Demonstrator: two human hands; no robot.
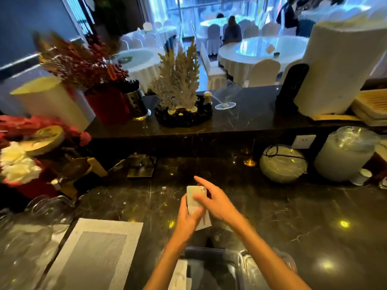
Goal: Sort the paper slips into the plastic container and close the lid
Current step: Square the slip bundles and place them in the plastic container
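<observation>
A small stack of white paper slips (195, 198) stands just below the centre of the frame, above the dark marble counter (282, 216), held between both hands. The left hand (188, 218) grips the stack from the lower left, its thumb pressed across the front of the lower slips and its fingers hidden behind them. The right hand (213, 200) reaches in from the right, its thumb and some fingers resting on the top slip, the index finger stretched out and pointing to the upper left; whether it pinches a slip or only touches it cannot be told through the motion blur. Further down, at the bottom edge of the frame between the two forearms, the clear plastic container (211, 266) sits open on the counter, with one white slip (180, 275) lying at its left side. Its transparent lid (266, 266) lies just to the right, partly under the right forearm. In the lower left lies a grey woven placemat (94, 254). Further out, in the right middle of the frame, a round bundle wrapped in plastic (282, 164) rests against the back ledge, and a pale coral ornament (180, 80) stands on the raised shelf above centre
</observation>
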